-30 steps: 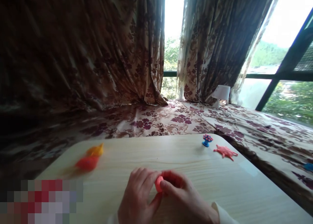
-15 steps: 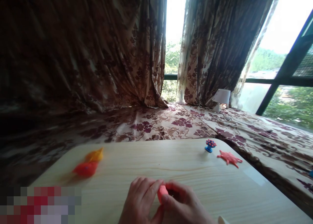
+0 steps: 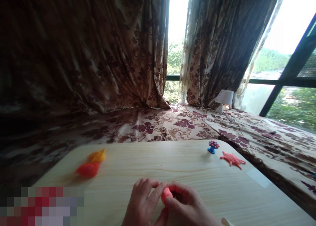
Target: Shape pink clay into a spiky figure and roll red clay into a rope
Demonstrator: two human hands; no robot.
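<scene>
Between my two hands, low over the near middle of the table, is a small lump of pink modelling clay (image 3: 166, 195). My left hand (image 3: 145, 203) presses on its left side with thumb and fingers. From the right, my right hand (image 3: 189, 204) pinches the same lump between thumb and index finger. Part of the clay is hidden behind the fingers. Farther off on the right lie a flat pink clay shape with several short arms (image 3: 232, 160) and a blue stemmed clay piece with red dots on top (image 3: 213, 147).
The pale wooden table (image 3: 138, 160) holds a red clay piece (image 3: 88, 169) and a yellow clay piece (image 3: 98, 155) at its left. A whitish object (image 3: 225, 222) shows at the bottom edge. Beyond are floral fabric (image 3: 158, 127), a white lamp (image 3: 224, 97) and curtains (image 3: 138, 55).
My fingers have shifted slightly around the pink clay, which shows a little rounder now. The whole view has moved slightly; the pieces on the table stay where they were.
</scene>
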